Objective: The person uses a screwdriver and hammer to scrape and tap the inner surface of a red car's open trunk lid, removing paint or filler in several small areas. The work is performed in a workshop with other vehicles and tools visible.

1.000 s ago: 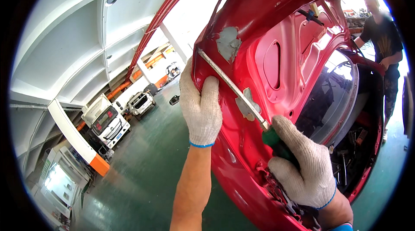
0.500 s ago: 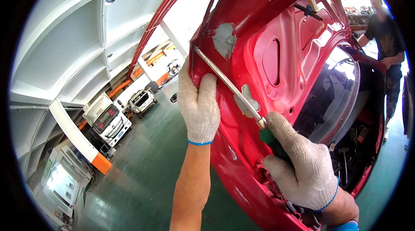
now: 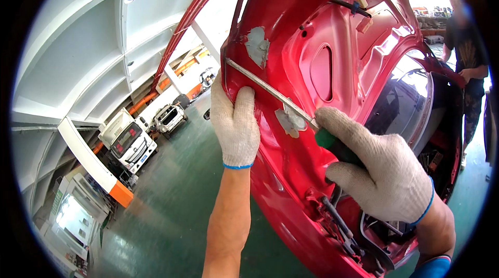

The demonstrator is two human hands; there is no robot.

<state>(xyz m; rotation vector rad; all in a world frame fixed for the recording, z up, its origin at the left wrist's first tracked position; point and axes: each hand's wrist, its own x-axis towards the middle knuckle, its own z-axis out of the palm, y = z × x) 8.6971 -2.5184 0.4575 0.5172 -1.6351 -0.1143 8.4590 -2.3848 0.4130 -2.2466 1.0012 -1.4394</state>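
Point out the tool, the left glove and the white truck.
Tool (image 3: 275, 93): head view, on its metal shaft.
Left glove (image 3: 237, 133): head view, on the back of the hand.
White truck (image 3: 127, 142): head view, on the windscreen of its cab.

Head camera: left fisheye of two, side by side on my head; upright, unmirrored.
Camera facing: downward and ahead, onto my left hand in an off-white knitted glove (image 3: 237, 127) and my right hand, gloved alike (image 3: 387, 174).
Workshop range: both hands near; white-cabbed truck (image 3: 122, 131) far off.
Fisheye rim: my forearms (image 3: 227, 215) enter from below.
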